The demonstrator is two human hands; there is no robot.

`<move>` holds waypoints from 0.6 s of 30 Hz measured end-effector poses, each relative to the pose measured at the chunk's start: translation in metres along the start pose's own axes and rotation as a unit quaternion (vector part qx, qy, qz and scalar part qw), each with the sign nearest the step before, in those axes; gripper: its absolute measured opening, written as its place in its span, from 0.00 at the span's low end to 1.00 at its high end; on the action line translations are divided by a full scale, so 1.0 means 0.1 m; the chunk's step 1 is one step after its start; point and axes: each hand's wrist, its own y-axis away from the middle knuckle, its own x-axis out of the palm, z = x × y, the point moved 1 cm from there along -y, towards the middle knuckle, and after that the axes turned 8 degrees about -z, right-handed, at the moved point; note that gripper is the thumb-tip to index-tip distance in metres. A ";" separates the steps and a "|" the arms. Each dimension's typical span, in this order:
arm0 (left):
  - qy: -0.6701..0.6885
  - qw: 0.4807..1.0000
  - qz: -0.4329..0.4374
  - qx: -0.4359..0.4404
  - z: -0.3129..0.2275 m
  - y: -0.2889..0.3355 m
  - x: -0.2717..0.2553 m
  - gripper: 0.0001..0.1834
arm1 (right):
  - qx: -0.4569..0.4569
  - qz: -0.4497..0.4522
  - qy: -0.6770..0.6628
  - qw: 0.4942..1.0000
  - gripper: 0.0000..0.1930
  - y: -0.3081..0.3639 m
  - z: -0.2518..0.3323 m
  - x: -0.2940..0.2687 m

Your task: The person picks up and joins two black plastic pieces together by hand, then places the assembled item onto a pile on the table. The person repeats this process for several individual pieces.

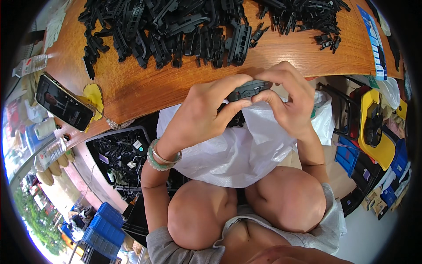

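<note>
A small black plastic part (pixel 247 90) is pinched at both ends between my two hands, just in front of the table edge. My left hand (pixel 205 107) grips its left end with thumb and fingers, and bracelets circle that wrist. Its right end sits between the thumb and fingertips of my right hand (pixel 290 99). Below them a white woven sack (pixel 228 154) lies open between my knees, with some black parts showing in its mouth. Beyond my hands a large pile of similar black plastic parts (pixel 176 28) covers the far side of the table.
On the brown wooden table (pixel 132 90), a smaller heap of black parts (pixel 303 13) lies at the far right. A lit phone (pixel 63 102) leans on a yellow stand at the left. Under the table is a black crate (pixel 118 154) of cables. A yellow chair (pixel 376 132) stands right.
</note>
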 end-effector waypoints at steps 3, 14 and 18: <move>-0.011 0.998 0.028 -0.046 -0.06 -0.01 -0.05 0.17 | 0.104 0.035 -0.120 0.987 0.15 -0.02 -0.03 -0.01; -0.318 0.927 -0.079 0.179 0.14 -0.48 -0.06 0.15 | 0.000 -0.015 0.134 0.991 0.11 -0.28 -0.36 -0.01; -0.398 0.896 -0.035 0.195 0.15 -0.56 0.01 0.15 | -0.128 -0.011 0.321 0.938 0.10 -0.35 -0.46 -0.02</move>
